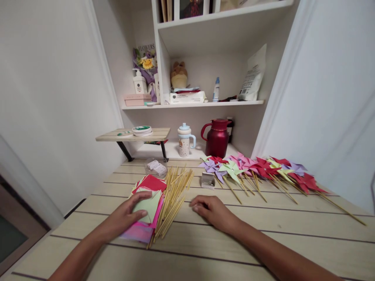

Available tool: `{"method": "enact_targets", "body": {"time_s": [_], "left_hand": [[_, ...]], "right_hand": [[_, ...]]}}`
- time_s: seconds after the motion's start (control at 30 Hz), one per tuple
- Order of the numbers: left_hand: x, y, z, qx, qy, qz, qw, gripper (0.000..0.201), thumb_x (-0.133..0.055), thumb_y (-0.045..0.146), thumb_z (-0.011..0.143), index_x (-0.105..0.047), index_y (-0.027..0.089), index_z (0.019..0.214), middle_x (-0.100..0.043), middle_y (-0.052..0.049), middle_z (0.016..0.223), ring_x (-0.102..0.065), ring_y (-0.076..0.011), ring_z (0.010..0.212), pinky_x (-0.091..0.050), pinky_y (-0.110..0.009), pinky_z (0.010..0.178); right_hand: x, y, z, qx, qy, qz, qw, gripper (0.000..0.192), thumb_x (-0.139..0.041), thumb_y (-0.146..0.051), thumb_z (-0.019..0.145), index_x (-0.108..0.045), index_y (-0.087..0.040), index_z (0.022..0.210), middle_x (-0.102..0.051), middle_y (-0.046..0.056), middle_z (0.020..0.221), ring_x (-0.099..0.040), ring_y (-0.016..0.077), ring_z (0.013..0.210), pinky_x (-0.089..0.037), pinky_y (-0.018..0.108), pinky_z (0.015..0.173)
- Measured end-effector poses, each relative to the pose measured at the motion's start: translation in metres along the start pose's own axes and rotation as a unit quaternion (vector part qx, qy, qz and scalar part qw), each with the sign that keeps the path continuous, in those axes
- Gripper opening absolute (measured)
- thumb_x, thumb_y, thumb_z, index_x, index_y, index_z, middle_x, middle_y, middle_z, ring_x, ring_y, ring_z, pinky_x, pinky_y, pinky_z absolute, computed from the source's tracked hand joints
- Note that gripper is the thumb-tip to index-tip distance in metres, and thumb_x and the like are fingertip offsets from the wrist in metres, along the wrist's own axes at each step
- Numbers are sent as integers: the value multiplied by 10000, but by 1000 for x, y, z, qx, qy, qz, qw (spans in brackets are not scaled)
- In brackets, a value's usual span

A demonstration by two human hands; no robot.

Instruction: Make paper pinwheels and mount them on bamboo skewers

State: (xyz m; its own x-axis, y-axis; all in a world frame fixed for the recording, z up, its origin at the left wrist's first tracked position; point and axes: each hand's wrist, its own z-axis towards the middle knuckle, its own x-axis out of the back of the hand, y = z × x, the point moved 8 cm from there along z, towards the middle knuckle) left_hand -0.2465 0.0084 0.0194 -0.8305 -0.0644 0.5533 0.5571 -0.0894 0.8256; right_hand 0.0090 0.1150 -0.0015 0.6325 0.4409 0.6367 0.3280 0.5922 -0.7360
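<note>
Two bare hands rest on the pale wooden slatted table [263,242]. Left hand [129,214] lies on the stack of coloured square paper sheets [148,210], fingers spread slightly apart and flat over the top pale green sheet [150,205], thumb along its near edge; whether the sheet is pinched cannot be told. Right hand [212,210] lies palm down on bare wood, fingers together and slightly curled, clamped on nothing.

Bundle of thin bamboo sticks [172,199] lies between the hands, touching the right edge of the paper stack. Its long axis runs from near-left to far-right, away from the person. The right fingertips point toward the sticks and stop just beside them; the left hand is separated from them by the paper.

Finished paper pinwheels on sticks [258,169] lie in a row at far right, well apart from both hands. Small metal box [208,180] stands beyond the right hand.
</note>
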Motion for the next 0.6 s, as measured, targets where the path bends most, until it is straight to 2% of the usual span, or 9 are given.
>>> {"method": "enact_targets", "body": {"time_s": [0.1,0.2,0.3,0.4,0.6], "left_hand": [[-4,1,-1,-26,41,14,999,399,-645,410,838,-641,281,1216,-566,-97,1398,-474,-297,1327,-310,-519,1131],[-5,2,-3,-30,73,-7,997,383,-642,414,837,-654,278,1195,-609,-92,1348,-504,-301,1301,-338,-515,1120],[-5,0,-5,-15,89,-45,995,399,-636,425,840,-641,273,1209,-621,-89,1334,-506,-296,1303,-354,-506,1114],[-4,-4,-6,-3,93,-63,994,425,-634,433,840,-624,264,1230,-607,-92,1354,-490,-293,1318,-344,-501,1124],[-5,-2,-5,12,94,-59,994,432,-667,428,811,-637,250,1204,-602,-96,1358,-478,-299,1325,-313,-503,1144]], "right_hand": [[-6,-15,15,24,17,-33,999,358,-535,-159,845,-671,-215,1171,-723,49,898,-634,195,779,-474,294,720],[-22,-42,28,91,27,-47,994,437,-512,-107,837,-648,-226,1234,-699,83,1089,-623,216,993,-465,329,887],[-46,-60,35,126,-4,-50,991,463,-504,-95,844,-640,-274,1249,-685,64,1097,-623,200,1008,-467,310,900],[-61,-67,36,129,-9,-54,990,465,-513,-105,848,-624,-282,1264,-666,62,1086,-626,196,987,-467,306,896],[-67,-65,34,122,-6,-33,992,456,-500,-108,861,-626,-285,1262,-640,60,1058,-613,189,967,-458,303,884]]}}
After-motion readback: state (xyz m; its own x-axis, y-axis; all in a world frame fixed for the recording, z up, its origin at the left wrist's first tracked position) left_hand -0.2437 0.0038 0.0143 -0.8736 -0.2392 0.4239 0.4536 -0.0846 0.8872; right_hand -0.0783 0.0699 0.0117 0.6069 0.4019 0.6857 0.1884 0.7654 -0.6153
